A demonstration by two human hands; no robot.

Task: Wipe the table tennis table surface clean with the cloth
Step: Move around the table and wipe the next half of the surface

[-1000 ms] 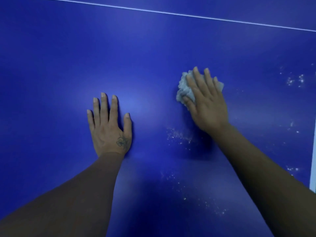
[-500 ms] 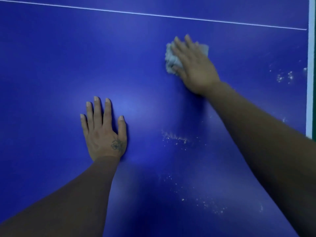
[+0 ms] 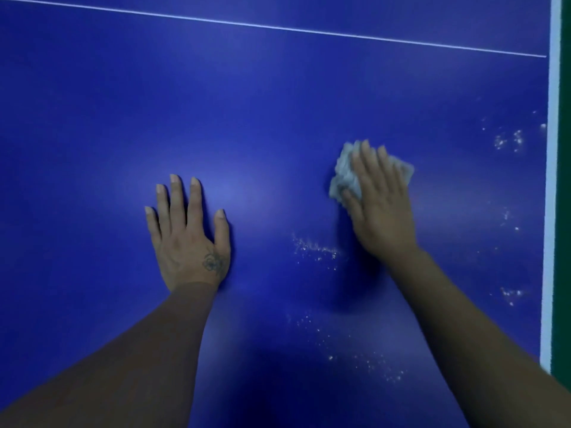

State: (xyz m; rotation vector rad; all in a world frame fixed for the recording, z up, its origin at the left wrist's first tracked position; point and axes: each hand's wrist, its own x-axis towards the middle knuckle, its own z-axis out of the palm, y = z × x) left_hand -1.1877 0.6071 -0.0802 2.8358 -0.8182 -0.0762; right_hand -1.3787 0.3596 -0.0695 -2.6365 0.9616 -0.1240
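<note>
Since half a second ago the cloth (image 3: 346, 176) sits lower in the frame, back from near the thin white line (image 3: 278, 27) at the top toward right of centre, and the right hand (image 3: 381, 208) has come down with it. Most of the crumpled, pale grey cloth is hidden under that hand; only a bunched lump shows at the hand's upper left and a small corner at its upper right, and motion blur softens its edges. The fingers (image 3: 367, 162) lie straight and close together on top of the cloth, pressing it flat onto the blue table tennis table (image 3: 278, 118), with the thumb laid along the cloth's lower left edge. How much cloth lies beneath the palm cannot be told.

White dust specks (image 3: 315, 248) lie just below and left of the right hand, more are scattered toward the lower right, and small patches sit near the right edge. The left hand (image 3: 188, 239) rests palm down at centre left, well apart from the cloth, with fingers straight and slightly spread. Both forearms are cut off by the bottom edge. At the far right, a white border stripe (image 3: 551, 180) marks the table's edge, with a dark green strip beyond that is too narrow to identify.
</note>
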